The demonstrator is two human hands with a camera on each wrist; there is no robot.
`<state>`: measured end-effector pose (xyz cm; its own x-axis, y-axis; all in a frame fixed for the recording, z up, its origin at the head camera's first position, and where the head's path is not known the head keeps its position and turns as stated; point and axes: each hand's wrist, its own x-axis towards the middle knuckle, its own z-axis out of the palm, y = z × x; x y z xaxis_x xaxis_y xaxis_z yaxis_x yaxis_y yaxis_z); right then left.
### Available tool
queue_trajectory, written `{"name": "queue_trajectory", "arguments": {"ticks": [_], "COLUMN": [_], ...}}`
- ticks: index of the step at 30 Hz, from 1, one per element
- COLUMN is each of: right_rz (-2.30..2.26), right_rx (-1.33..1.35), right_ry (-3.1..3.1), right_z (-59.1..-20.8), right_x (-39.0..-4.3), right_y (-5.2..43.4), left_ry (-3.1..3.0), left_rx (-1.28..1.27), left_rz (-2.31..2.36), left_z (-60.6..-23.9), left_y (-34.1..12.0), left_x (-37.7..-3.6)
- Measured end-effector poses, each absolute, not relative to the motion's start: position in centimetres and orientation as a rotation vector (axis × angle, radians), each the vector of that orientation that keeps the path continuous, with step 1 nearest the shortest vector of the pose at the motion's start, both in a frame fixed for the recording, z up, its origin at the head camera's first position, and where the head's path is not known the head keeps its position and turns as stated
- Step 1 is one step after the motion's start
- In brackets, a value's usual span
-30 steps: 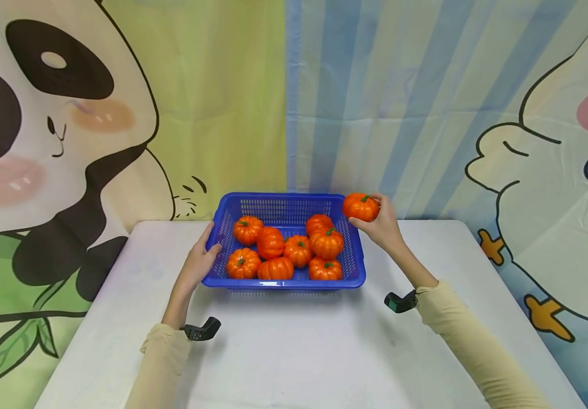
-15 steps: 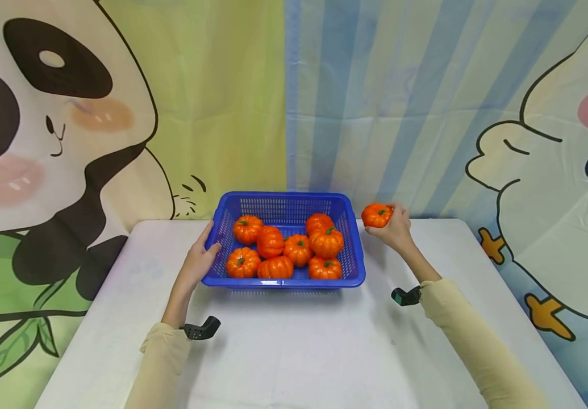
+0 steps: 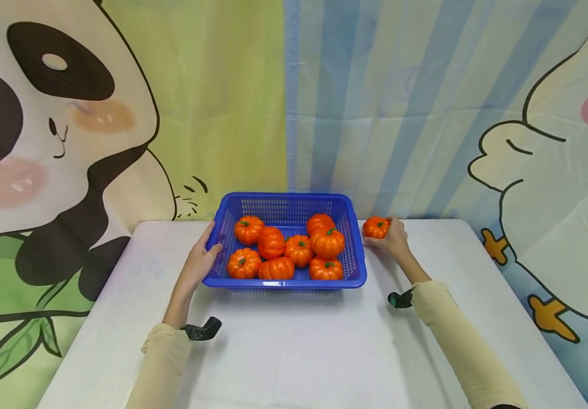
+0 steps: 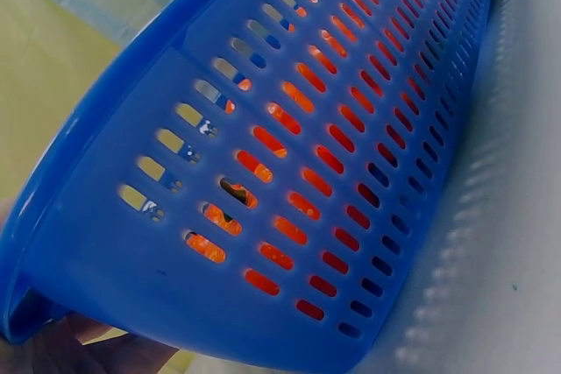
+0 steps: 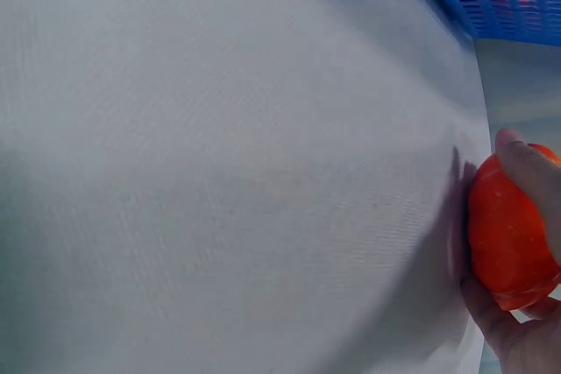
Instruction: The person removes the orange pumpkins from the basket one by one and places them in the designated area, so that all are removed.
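Head view: pumpkin (image 3: 376,227) in right hand (image 3: 393,241), seemingly on table (image 3: 294,352), beside basket (image 3: 357,267).

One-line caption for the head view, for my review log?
Left hand holds a blue basket of pumpkins; right hand grips one pumpkin on the white table.
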<state>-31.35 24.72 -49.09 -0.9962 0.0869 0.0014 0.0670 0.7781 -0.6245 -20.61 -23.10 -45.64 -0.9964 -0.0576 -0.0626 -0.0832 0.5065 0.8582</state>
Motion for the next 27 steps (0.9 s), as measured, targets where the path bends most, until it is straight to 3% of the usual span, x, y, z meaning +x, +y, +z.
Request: {"name": "queue_trajectory", "arguments": {"ticks": [17, 27], "right_rz": [1.024, 1.063], "right_rx": [-0.161, -0.093], "right_ry": [-2.971, -2.850], "right_z": [-49.6, -47.7], "right_x": [-30.9, -29.4], "right_y": [24.5, 24.2], "left_ry": [2.696, 2.702], "left_rx": [-0.143, -0.131], "left_rz": [1.556, 1.561], "left_z": [-45.7, -45.7], "left_y": [-23.1, -23.1], "left_x": [-20.5, -20.5]}}
